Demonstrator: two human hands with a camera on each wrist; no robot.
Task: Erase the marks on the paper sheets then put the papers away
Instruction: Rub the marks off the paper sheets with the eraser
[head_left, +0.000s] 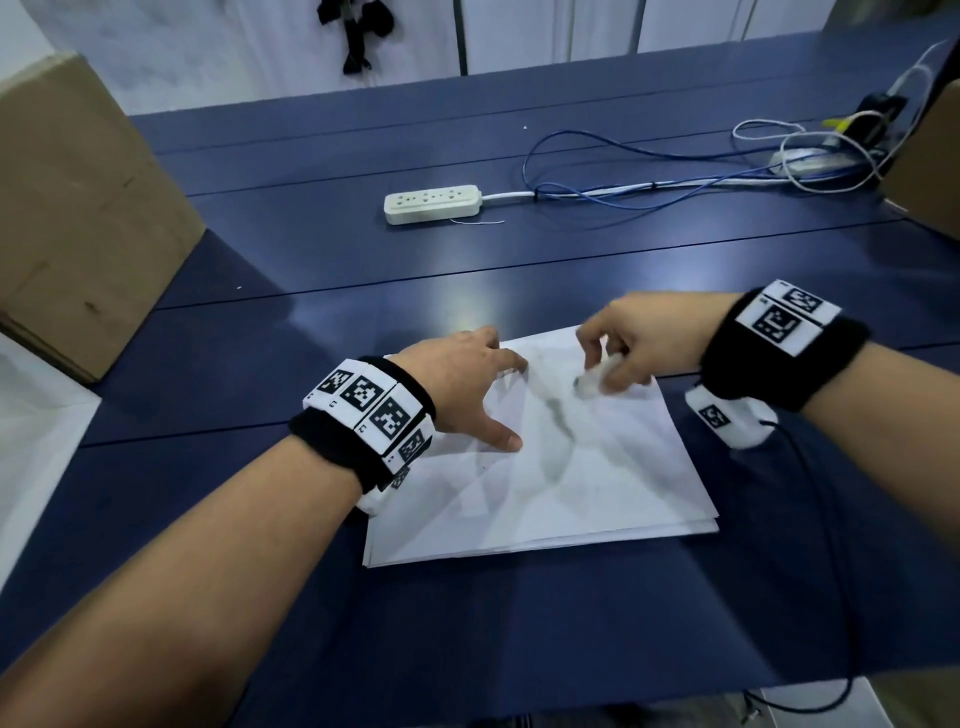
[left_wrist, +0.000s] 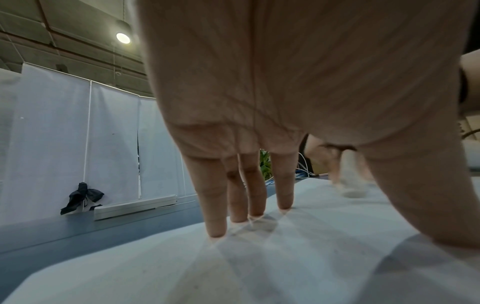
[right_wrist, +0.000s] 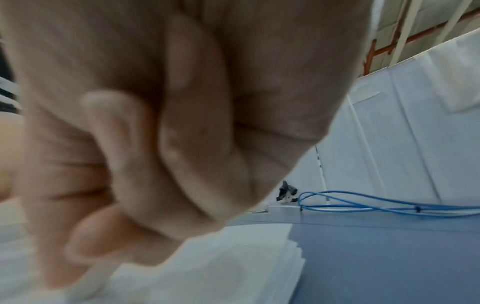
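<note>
Dark blue tabletop (head_left: 467, 649) runs across the whole scene, with white partition panels behind it. Near the front edge lies a stack of white paper sheets (head_left: 597, 483), their edges slightly fanned at the near right corner. Faint grey smudged marks (head_left: 558, 421) cross the top sheet.

On the far part of the top sheet, the right hand (head_left: 639, 338) has its fingers curled round a small white eraser (head_left: 592, 382), whose tip meets the paper; both hand and eraser are blurred. The left hand (head_left: 462, 389) lies spread on the left side of the stack, fingers (left_wrist: 215, 205) straight with their tips pressing the paper, thumb splayed toward the near side. Both wrists wear black bands with black-and-white square markers.

Farther back on the table sits a white power strip (head_left: 431, 203), its cord running right alongside blue cables (head_left: 597, 171) toward a tangle of white wires at the far right. A cardboard box (head_left: 78, 208) stands at the left edge, and another is partly visible at the right
</note>
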